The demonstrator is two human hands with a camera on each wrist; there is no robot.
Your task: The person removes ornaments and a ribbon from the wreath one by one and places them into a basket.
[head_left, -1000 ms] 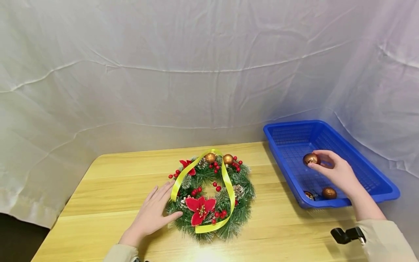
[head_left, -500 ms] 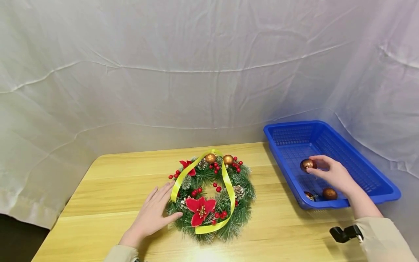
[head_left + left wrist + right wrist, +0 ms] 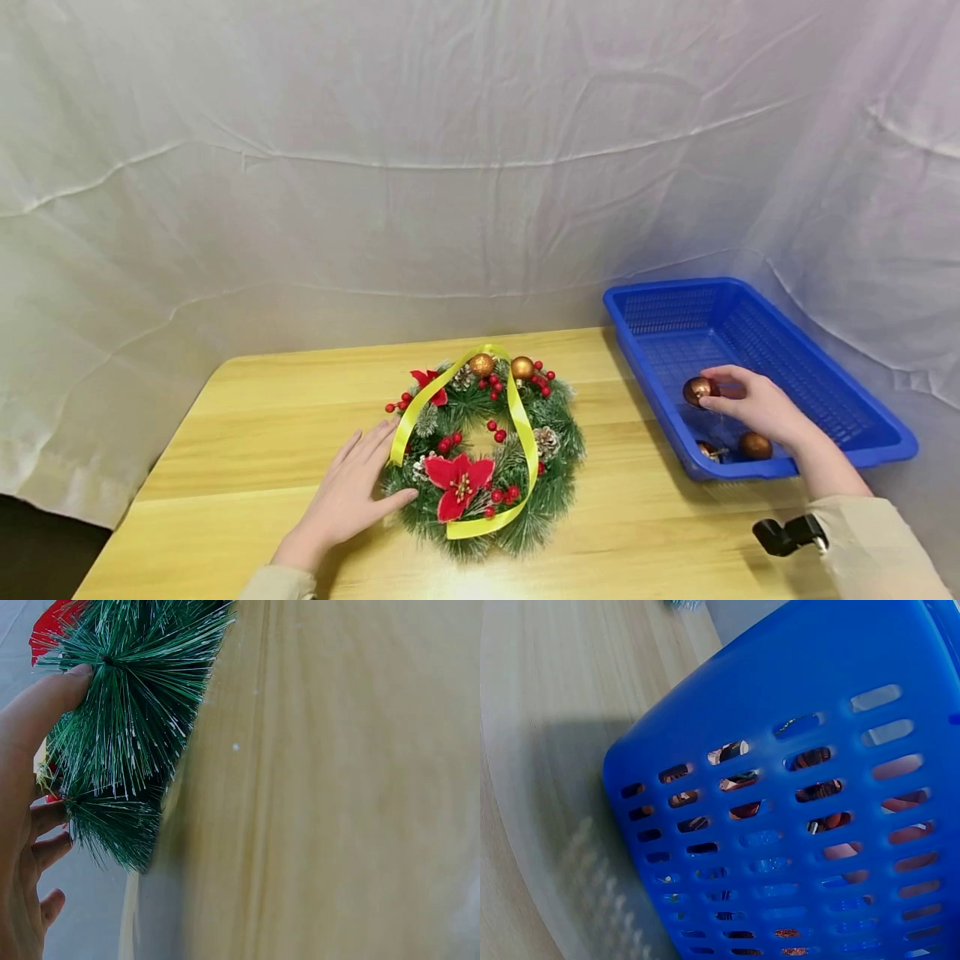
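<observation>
A person's right hand (image 3: 761, 406) pinches a shiny copper-brown ball ornament (image 3: 697, 391) between thumb and fingers, well to the right of a round green artificial-pine wreath (image 3: 558, 483). The ornament sits at the fingertips, on the side of the hand facing the wreath, within the walls of a blue slotted plastic basket (image 3: 896, 446); whether it touches the basket floor cannot be told. The left hand (image 3: 348, 487) is spread with fingers extended, grasping nothing, at the wreath's left edge, its thumb touching the needles. A flat yellow ribbon (image 3: 528, 433) loops over the wreath, and a red fabric poinsettia (image 3: 459, 483) lies at its near part. Right of the wreath, inside the basket, rests a glittery copper ball (image 3: 754, 446).
</observation>
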